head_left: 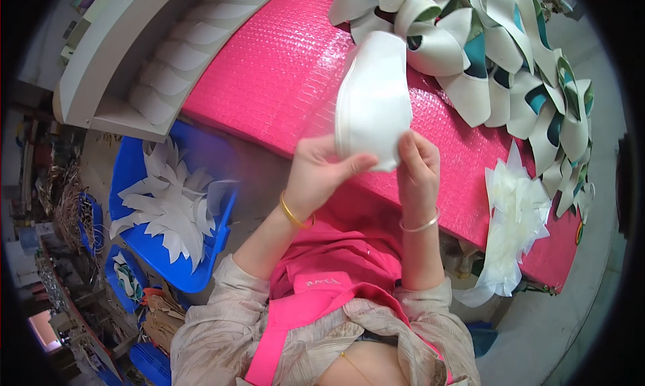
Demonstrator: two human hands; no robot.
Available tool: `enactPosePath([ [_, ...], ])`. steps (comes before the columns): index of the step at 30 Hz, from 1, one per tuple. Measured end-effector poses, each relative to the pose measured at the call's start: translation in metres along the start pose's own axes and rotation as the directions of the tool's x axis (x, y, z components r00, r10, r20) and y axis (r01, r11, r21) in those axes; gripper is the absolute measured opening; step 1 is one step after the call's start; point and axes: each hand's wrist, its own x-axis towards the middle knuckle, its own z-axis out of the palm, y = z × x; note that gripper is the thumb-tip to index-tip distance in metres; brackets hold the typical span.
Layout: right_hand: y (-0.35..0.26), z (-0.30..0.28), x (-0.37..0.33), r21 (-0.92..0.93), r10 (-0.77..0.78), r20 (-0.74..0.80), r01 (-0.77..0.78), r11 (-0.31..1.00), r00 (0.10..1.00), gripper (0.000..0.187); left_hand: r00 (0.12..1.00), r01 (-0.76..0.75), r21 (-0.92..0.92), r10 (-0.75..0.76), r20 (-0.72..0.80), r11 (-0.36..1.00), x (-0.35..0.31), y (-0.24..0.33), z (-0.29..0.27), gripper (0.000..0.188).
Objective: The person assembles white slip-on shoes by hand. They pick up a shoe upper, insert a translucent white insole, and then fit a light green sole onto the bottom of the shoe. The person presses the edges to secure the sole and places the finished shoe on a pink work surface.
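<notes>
Both my hands hold up a small stack of white shoe-upper pieces (376,97) over the near edge of the pink-covered table (269,70). My left hand (321,174), with a gold bangle at the wrist, pinches the stack's lower left side, thumb on the front. At its lower right corner, my right hand (418,164) grips with thumb and bent fingers; a silver bangle circles that wrist. The layers' edges show along the left side of the stack. Most of my left fingers are hidden behind it.
Many white shoe uppers with green linings (470,50) pile up at the far right. A heap of thin whitish sheets (514,211) hangs over the table's right edge. On the left stand a blue bin (201,278) of white cut pieces and a grey conveyor-like machine (127,50) carrying a row of pieces.
</notes>
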Motion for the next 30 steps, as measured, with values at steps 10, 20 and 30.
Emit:
enactPosePath([
  [10, 0.01, -0.01, -0.004, -0.11, -0.045, -0.327, 0.009, 0.994, 0.944, 0.024, 0.996, -0.033, 0.178, 0.017, 0.09, 0.984, -0.025, 0.0, 0.034, 0.017],
  [20, 0.02, -0.03, 0.045, 0.077, 0.214, -0.396, -0.2, 0.977, 0.893, 0.049, 0.985, -0.143, 0.154, 0.127, 0.113, 0.978, -0.009, -0.026, 0.052, 0.018],
  [30, -0.002, -0.022, 0.014, 0.087, 0.189, 0.327, -0.228, 0.97, 0.926, 0.055, 0.929, 0.222, -0.12, -0.173, 0.326, 0.967, 0.017, 0.022, -0.013, 0.026],
])
